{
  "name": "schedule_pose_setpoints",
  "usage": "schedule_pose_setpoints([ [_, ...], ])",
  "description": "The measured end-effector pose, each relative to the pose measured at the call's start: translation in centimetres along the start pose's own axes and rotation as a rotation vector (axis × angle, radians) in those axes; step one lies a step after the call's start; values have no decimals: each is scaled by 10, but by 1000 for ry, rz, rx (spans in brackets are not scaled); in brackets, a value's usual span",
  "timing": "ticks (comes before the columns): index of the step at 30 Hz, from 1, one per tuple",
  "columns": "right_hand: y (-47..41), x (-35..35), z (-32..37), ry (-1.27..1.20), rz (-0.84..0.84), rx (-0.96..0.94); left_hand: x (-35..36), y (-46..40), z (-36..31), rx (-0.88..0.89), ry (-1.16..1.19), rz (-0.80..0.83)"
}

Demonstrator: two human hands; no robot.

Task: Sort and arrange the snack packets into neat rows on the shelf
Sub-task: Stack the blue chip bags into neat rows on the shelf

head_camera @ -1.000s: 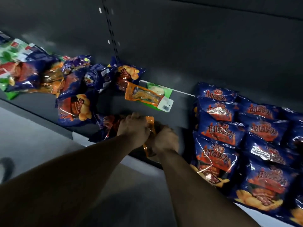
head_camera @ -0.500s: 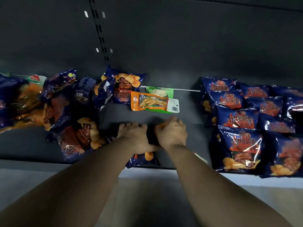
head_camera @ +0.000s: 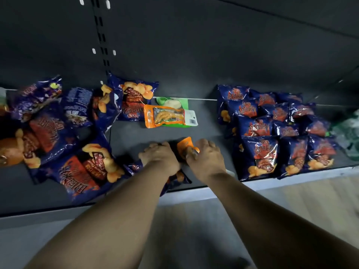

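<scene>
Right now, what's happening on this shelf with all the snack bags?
A person is tidying it. Both hands, left hand and right hand, grip an orange packet at the shelf's middle. Blue chip bags already stand in rows to the right; a loose pile lies on the left.

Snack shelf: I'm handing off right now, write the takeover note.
Left hand: fingers curled, gripping a blue packet at the shelf's front edge.
Right hand: gripping an orange packet held between both hands.
Done: blue chip packets stand in neat overlapping rows on the right of the shelf.
Left: a loose heap of blue packets on the left needs rowing up. An orange packet lying on a green one at mid-shelf needs sorting, along with the two in hand.
</scene>
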State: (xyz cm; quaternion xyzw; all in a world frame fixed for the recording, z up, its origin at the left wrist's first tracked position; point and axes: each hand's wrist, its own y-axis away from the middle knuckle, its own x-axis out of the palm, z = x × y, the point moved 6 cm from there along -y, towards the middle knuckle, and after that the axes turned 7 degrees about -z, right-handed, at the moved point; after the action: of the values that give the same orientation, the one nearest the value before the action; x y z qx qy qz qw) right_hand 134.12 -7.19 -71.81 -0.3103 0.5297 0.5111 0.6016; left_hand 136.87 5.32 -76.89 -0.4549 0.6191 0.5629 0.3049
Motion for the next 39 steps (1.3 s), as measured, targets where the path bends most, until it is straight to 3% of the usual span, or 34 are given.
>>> schedule_pose_setpoints([
  [4,-7,-4,5,6,35,-45,-7,-1,0,16,5,-82],
  [10,-20,7,-23,56,77,96,-21,2,15,17,88,-145],
  [15,-25,17,-26,103,133,34,-35,4,14,-58,196,-253],
  [23,-25,32,-31,3,221,16,-48,20,5,-84,171,-438],
  [30,-23,42,-20,-179,188,-4,-55,15,21,-148,223,-442],
  [33,-22,44,-15,-247,194,8,-63,13,35,-232,390,-456],
  [39,-6,56,29,-358,311,-85,-69,8,46,-430,1022,-467],
])
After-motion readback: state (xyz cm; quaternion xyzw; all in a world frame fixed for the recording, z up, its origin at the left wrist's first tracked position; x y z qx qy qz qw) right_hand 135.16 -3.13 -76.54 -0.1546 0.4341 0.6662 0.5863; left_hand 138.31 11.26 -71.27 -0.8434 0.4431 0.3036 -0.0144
